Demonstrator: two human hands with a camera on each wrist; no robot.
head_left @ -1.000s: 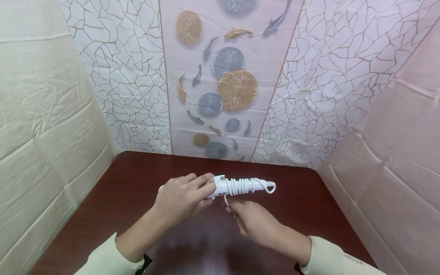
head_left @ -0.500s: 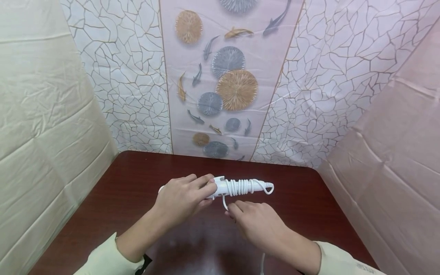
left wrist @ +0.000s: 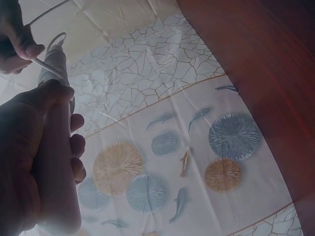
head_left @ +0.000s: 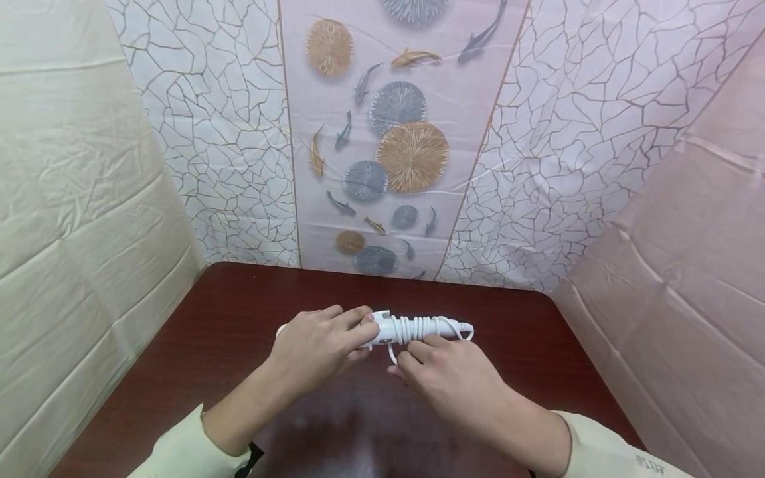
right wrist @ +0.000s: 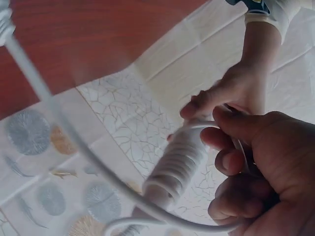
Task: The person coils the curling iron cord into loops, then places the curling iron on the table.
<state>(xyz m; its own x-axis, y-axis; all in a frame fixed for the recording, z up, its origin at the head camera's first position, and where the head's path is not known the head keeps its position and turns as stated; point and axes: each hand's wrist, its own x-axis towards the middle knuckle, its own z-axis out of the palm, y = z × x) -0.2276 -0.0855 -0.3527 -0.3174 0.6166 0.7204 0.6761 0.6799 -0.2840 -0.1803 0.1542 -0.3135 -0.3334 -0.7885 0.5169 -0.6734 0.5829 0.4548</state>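
Observation:
My left hand (head_left: 317, 345) grips a long white hair iron (head_left: 385, 330) around its body, fingers over the top. The smooth rounded body (left wrist: 59, 172) lies along the palm in the left wrist view. White power cord (head_left: 418, 326) is wound in several turns around the handle, with a loop at its right end. Just below those turns is my right hand (head_left: 451, 378), pinching the cord's free run between thumb and curled fingers. In the right wrist view, the coil (right wrist: 170, 169) sits beyond the right fingers, and a loose length of cord (right wrist: 49, 101) crosses the foreground.
A dark red-brown table (head_left: 251, 299) lies beneath both hands. Patterned cloth (head_left: 412, 219) with fish and round motifs hangs behind it, and plain pale cloth walls (head_left: 89, 252) stand on either side. At the right wrist view's upper left is a ribbed white cord part (right wrist: 5, 24).
My right hand has risen toward the handle and now overlaps its lower edge. The handle's right end has dipped slightly. The cord hanging below my right wrist half a second ago is out of sight.

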